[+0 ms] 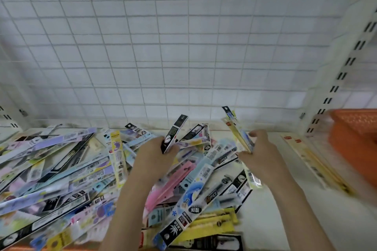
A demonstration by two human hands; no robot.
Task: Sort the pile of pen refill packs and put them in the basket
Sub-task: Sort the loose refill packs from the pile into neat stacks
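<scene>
- Refill packs (pixel 67 171) sprawl across my worktop (pixel 271 206), lower left to centre, unsorted.
- My left hand (pixel 157 149) pinches a black pack (pixel 173 134); my right hand (pixel 259 149) grips yellow packs (pixel 242 138), probably grouping matches.
- Orange basket (pixel 355 136) waits far right.

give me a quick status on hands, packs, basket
Left hand grips black refill pack. Right hand grips yellow packs. Orange plastic basket far right, pile unsorted.

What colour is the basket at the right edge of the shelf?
Orange. The basket shows, slightly blurred, in the head view, the only view given.
</scene>
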